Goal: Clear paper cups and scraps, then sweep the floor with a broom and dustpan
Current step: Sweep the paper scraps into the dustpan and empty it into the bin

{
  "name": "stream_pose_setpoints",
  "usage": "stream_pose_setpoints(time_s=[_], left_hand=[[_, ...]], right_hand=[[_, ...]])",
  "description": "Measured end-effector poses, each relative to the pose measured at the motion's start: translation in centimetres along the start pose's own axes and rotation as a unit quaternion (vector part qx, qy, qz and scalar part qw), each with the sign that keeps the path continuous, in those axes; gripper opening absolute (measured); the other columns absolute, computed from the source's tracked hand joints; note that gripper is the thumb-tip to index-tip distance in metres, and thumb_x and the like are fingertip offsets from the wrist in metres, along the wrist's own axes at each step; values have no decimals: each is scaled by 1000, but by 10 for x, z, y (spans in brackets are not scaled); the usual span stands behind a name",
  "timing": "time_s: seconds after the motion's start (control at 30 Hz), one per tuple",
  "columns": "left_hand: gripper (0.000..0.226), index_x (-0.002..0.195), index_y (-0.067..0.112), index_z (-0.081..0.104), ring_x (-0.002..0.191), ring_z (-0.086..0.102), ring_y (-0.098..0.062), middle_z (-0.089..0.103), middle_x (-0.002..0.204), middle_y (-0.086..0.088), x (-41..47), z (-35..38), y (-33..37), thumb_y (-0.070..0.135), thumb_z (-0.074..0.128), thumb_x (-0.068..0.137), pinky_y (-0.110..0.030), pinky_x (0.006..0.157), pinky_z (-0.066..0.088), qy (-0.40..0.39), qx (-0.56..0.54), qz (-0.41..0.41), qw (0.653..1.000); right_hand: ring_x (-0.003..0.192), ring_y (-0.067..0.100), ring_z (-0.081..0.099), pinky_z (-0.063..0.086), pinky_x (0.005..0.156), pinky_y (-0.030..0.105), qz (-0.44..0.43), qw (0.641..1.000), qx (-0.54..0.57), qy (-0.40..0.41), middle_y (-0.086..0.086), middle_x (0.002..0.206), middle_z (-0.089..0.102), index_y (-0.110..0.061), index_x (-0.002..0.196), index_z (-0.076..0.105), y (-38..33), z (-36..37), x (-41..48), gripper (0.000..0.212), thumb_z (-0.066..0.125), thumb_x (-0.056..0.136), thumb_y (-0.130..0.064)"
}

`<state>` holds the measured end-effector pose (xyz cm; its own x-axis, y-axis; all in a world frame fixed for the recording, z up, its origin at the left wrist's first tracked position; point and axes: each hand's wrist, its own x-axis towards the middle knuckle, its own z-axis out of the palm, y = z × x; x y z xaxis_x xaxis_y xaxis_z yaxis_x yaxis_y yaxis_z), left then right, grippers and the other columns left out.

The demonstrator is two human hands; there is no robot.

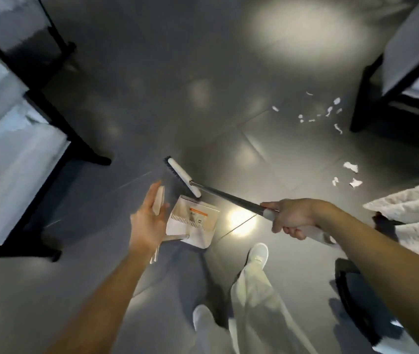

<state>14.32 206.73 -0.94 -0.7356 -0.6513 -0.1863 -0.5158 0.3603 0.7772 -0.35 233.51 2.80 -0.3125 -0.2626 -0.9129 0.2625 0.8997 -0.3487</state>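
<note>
Sweeping is in hand; the right grip [289,218] is curled round the grey-handled, white-headed broom [183,178], whose head is at the white plastic dustpan [193,223]; the left grip [147,218], beside the dustpan, is spread and clasps nothing; the torn white paper scraps [351,167], well right of the dustpan, need sweeping over next.

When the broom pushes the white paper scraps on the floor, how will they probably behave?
The paper scraps look small, thin and crumpled, so they are probably very light and may scatter rather than move together. The floor looks glossy, so they should slide easily. A gentle stroke of the broom seems wise.
</note>
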Motion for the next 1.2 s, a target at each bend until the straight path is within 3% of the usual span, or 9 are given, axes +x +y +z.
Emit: stream_pose_setpoints(time_s=[0.17,0.23,0.37,0.47,0.6,0.8,1.0,1.1,1.2], left_hand=[[48,139,41,44,110,60,-23,59,131,2,42,96,87,21,55,97,-25,90,41,-111,26,66,991],[49,139,44,42,112,57,-19,57,134,1,60,140,123,22,55,97,-22,86,39,-148,28,89,985],[52,125,59,43,103,53,-12,60,127,4,91,227,193,19,57,95,-13,83,42,-205,11,139,969],[56,122,62,38,105,58,-21,61,117,1,106,285,242,18,58,94,-35,94,47,-247,21,178,952],[58,125,62,34,97,59,-25,61,104,3,124,352,301,18,57,94,-41,89,48,-307,53,244,919],[49,139,43,36,91,56,-26,59,97,-3,142,446,370,21,50,97,-42,84,47,-393,117,347,844],[49,141,34,38,76,51,-21,51,77,2,158,525,418,18,51,97,-29,72,38,-405,124,370,827],[50,142,34,38,67,45,-18,45,68,5,169,557,442,16,52,97,-28,70,36,-398,127,374,828],[51,141,38,38,72,49,-18,52,78,5,168,580,456,16,52,97,-26,72,38,-403,120,362,832]], right_hand=[[26,11,35,31,38,14,21,998,49,46,6,56,40,-34,147,30,60,-85,-2,72,48,90,4],[25,10,34,32,36,13,35,994,84,68,7,56,39,-36,149,26,83,-122,-4,74,47,91,4],[31,12,39,36,37,19,66,986,94,123,7,54,44,-33,146,30,130,-196,-12,69,48,90,2],[30,11,43,38,35,20,84,978,99,161,4,49,49,-26,142,38,163,-245,-19,63,49,87,2],[30,12,44,40,34,23,112,962,164,190,7,54,49,-25,133,43,204,-292,-25,54,50,88,4],[43,11,48,39,33,16,158,935,216,234,4,67,50,-16,135,44,245,-348,-20,51,55,88,1],[25,3,46,37,30,15,227,908,240,257,6,79,61,-19,148,30,285,-390,15,67,53,88,-1],[66,7,67,49,56,18,256,909,210,254,12,124,61,-20,154,18,299,-414,38,79,51,86,1],[105,28,62,51,77,29,269,919,176,228,15,125,60,-16,153,19,306,-422,57,87,58,78,7]])
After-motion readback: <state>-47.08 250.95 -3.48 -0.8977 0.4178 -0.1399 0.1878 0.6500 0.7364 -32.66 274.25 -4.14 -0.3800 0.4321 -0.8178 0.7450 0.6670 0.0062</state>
